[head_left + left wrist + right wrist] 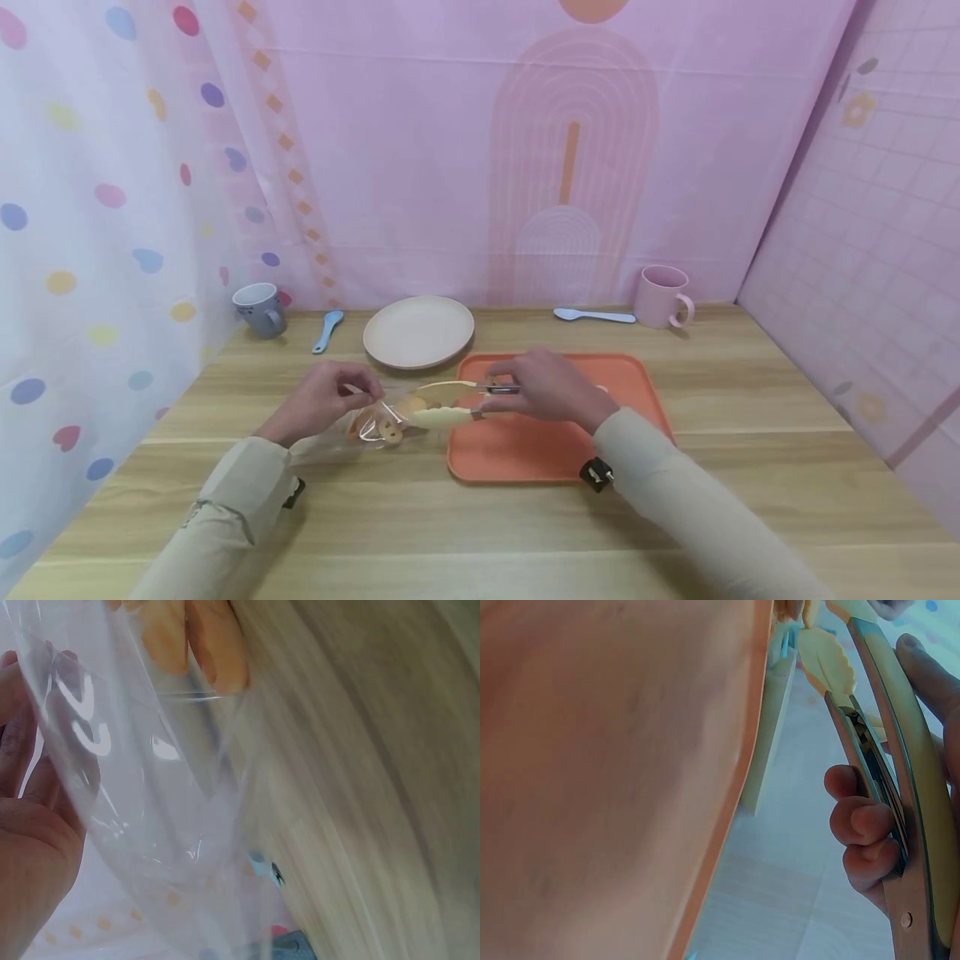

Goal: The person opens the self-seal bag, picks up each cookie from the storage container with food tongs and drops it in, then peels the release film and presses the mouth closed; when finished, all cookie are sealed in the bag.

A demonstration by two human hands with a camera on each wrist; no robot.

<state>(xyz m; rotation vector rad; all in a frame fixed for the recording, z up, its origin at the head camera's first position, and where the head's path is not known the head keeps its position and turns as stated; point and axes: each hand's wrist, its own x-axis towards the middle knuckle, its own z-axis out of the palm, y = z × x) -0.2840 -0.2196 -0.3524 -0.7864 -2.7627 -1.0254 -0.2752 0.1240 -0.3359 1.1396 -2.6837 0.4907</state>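
Note:
My left hand [330, 398] pinches the rim of a clear plastic bag [142, 825] on the left side of the table. Inside the bag are brown cookie-like pieces [214, 652], one of them round with dark spots [389, 431]. From the right, my right hand [543, 387] grips metal tongs [922, 795] with cream-yellow scalloped tips. Those tips point left at the bag's mouth, with a light brown piece [411, 405] at their ends; whether they pinch it I cannot tell. Under the right hand lies an orange tray [510, 458].
Behind the bag sits a beige plate [420, 333]. A grey cup [260, 310] and a blue spoon [327, 332] stand at the back left. Towards the back right are a pale blue spoon [596, 316] and a pink mug [660, 296]. Curtains enclose the table.

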